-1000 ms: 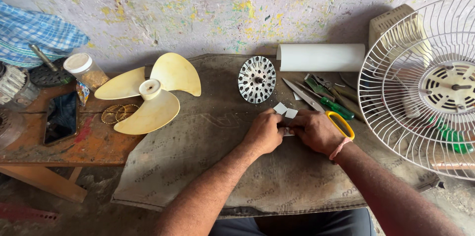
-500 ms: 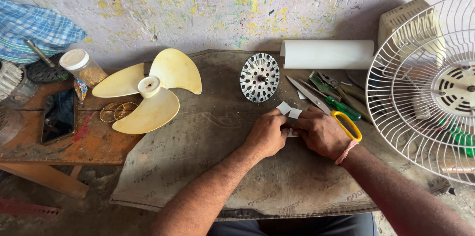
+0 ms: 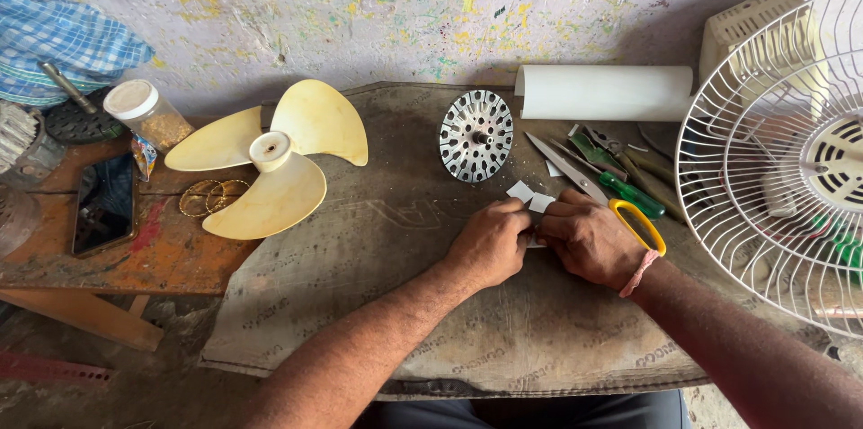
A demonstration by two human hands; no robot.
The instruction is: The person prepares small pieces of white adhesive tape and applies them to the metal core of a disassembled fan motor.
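My left hand and my right hand meet over a brown sack cloth and pinch small white paper pieces between their fingertips. Behind my right hand lie scissors with yellow handles. A round metal disc with slots stands on edge just beyond my hands. A white paper roll lies against the wall behind it.
A cream three-blade fan propeller lies at the left on the cloth's edge. A white wire fan guard fills the right side. Green-handled screwdrivers lie by the scissors. A phone, a jar and wire rings sit on the wooden bench.
My hands stay together on the paper pieces with only small finger motion. The view has shifted slightly.
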